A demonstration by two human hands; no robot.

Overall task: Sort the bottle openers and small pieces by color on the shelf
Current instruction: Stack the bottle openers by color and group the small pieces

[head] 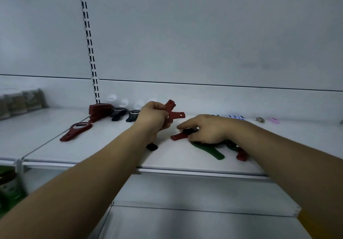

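Observation:
My left hand [154,118] is closed around two red bottle openers [173,111], their handles sticking up and to the right. My right hand [206,130] lies flat over a mixed pile, fingers pinching a black opener [189,131] that rests on a red one [179,136]. A green opener [209,150] and another red one [242,156] poke out from under that hand. A stack of red openers [99,111] stands at the back left, with two black openers [118,113] [132,115] beside it. A single red opener [76,131] lies further left. A black piece [152,146] sits under my left wrist.
Small pieces lie along the shelf's back right: a pale blue-white one [235,117], a tan one [260,120], a pink one [274,120]. Brownish packets [22,102] fill the neighbouring shelf at left. The shelf's front edge [185,171] runs below my wrists; a green jar [9,183] stands lower left.

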